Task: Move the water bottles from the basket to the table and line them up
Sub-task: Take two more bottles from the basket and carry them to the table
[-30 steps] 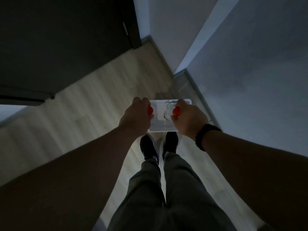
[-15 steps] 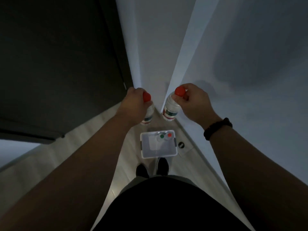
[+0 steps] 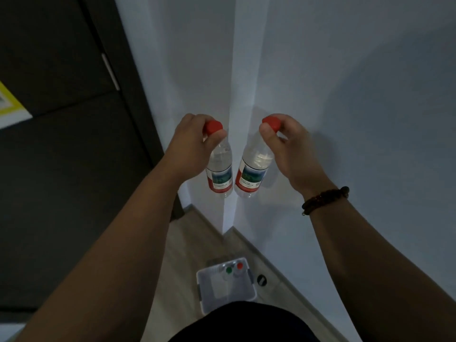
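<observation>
standing over the basket (image 3: 225, 291), a person's left hand (image 3: 191, 141) and right hand (image 3: 287, 144) each pinch a dangling water bottle (image 3: 219, 169) (image 3: 253, 172) by its red cap; two more seemingly remain below. either bottle could slip free.

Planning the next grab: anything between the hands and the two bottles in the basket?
Nothing covers the green-capped bottle or red-capped bottle in the open basket. But both hands are full: left hand grips the left held bottle, right hand the right held bottle.
</observation>
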A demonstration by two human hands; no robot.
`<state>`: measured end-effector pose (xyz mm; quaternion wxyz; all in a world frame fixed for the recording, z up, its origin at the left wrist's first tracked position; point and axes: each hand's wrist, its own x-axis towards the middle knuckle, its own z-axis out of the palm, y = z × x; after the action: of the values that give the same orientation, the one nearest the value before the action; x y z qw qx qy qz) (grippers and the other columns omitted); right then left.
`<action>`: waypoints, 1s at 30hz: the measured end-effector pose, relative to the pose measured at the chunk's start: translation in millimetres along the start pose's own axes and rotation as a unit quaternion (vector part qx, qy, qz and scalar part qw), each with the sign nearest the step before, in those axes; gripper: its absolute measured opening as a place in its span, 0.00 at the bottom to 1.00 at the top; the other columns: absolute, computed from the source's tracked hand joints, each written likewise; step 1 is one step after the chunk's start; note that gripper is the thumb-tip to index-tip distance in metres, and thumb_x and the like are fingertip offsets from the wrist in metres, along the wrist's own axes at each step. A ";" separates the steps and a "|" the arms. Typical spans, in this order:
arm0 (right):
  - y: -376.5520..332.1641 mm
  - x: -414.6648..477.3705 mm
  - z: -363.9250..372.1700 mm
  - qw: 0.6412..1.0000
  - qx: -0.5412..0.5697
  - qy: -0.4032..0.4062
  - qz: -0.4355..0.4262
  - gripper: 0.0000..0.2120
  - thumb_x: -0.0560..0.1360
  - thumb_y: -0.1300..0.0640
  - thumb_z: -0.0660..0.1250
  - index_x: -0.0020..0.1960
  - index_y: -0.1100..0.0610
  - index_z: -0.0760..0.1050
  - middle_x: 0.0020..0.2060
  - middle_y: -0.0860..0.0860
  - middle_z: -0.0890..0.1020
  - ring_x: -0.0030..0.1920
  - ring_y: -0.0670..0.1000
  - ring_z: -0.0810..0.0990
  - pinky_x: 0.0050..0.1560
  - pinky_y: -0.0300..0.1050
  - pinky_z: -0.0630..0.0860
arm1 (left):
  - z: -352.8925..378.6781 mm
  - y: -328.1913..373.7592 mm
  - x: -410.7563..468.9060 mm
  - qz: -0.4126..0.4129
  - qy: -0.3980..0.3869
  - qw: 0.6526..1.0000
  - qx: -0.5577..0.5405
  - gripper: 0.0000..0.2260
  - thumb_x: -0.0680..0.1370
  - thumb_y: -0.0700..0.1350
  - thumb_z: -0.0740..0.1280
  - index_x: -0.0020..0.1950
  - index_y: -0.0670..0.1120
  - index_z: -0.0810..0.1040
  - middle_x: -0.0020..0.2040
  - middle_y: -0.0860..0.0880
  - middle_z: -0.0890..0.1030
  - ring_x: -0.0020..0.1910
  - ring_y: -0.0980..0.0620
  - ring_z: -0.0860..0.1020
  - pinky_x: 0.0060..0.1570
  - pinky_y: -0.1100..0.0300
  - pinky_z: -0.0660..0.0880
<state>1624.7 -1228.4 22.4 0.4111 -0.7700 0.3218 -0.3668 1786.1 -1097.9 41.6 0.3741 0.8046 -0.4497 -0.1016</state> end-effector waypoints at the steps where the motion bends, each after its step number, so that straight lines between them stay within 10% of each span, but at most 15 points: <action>1: -7.3 2.8 -5.7 1.000 0.023 0.007 0.002 0.06 0.81 0.47 0.68 0.56 0.47 0.78 0.51 0.41 0.82 0.58 0.44 0.80 0.64 0.47 0.77 | -3.9 8.2 3.9 0.010 0.011 1.000 -0.015 0.19 0.83 0.53 0.64 0.71 0.47 0.72 0.62 0.49 0.71 0.59 0.53 0.71 0.63 0.58 0.69; 5: -35.7 10.1 -26.3 0.996 0.075 0.048 -0.012 0.10 0.83 0.47 0.65 0.58 0.52 0.79 0.51 0.43 0.84 0.54 0.41 0.81 0.55 0.35 0.76 | -12.4 31.4 16.7 0.029 0.034 0.994 -0.099 0.16 0.84 0.55 0.61 0.70 0.50 0.72 0.67 0.50 0.74 0.63 0.54 0.73 0.62 0.58 0.70; 9: -53.0 11.8 -36.5 0.990 0.119 0.072 -0.028 0.13 0.84 0.46 0.62 0.58 0.55 0.77 0.50 0.51 0.85 0.53 0.52 0.84 0.56 0.52 0.83 | -14.1 48.4 20.0 0.070 0.037 0.966 -0.247 0.10 0.85 0.55 0.59 0.61 0.52 0.74 0.58 0.55 0.83 0.60 0.54 0.81 0.65 0.50 0.77; 18: -86.9 -26.1 -42.0 0.963 0.168 0.208 0.026 0.13 0.85 0.46 0.58 0.51 0.53 0.75 0.41 0.52 0.83 0.43 0.54 0.83 0.42 0.46 0.81 | -14.8 92.4 14.2 0.134 -0.030 0.925 -0.354 0.08 0.85 0.51 0.59 0.50 0.52 0.74 0.43 0.47 0.84 0.45 0.46 0.84 0.45 0.48 0.82; 25: -99.6 -101.2 -71.2 0.920 0.078 0.373 0.094 0.16 0.78 0.46 0.59 0.47 0.56 0.79 0.38 0.52 0.84 0.43 0.59 0.84 0.46 0.58 0.82 | 25.3 126.2 -20.0 0.171 -0.166 0.899 -0.368 0.11 0.75 0.53 0.59 0.41 0.47 0.75 0.36 0.45 0.84 0.42 0.41 0.82 0.50 0.40 0.79; 30: -104.0 -181.7 -111.6 0.872 0.006 0.472 0.131 0.22 0.79 0.44 0.57 0.44 0.59 0.80 0.36 0.53 0.84 0.39 0.55 0.84 0.39 0.49 0.80 | 73.8 171.0 -70.5 0.223 -0.266 0.864 -0.366 0.16 0.74 0.57 0.57 0.39 0.47 0.75 0.37 0.46 0.82 0.42 0.41 0.81 0.49 0.40 0.79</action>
<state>1457.1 -1080.6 102.1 0.2589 -0.4535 0.5734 -0.6313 1597.9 -1133.2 96.4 0.5200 0.4308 -0.6303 -0.3831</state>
